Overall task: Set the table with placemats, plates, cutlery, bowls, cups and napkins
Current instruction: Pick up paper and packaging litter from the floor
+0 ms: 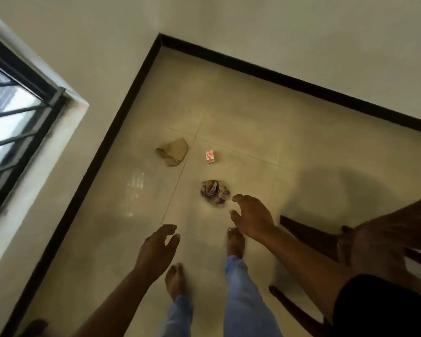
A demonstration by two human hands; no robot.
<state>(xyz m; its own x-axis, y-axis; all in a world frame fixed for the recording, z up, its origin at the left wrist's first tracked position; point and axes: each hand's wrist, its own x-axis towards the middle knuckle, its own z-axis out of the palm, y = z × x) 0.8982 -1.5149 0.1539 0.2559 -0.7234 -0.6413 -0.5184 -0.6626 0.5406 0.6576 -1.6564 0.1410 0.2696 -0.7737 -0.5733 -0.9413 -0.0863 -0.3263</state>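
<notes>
I look down at a tiled floor in a room corner. A crumpled patterned purple and beige wrapper (214, 192) lies on the tiles. My right hand (252, 218) hovers just right of it, fingers loosely curled, holding nothing. My left hand (157, 246) hangs lower and to the left, also relaxed and holding nothing. A brown paper bag (173, 152) lies farther off, with a small pink and white carton (210, 157) beside it. No placemats, plates or cutlery are in view.
Dark wooden chair legs (309, 235) stand at the right, close to my right arm. My bare feet (175, 280) are on the tiles below my hands. A black skirting (122, 113) lines both walls. A barred window (15, 113) is at the left.
</notes>
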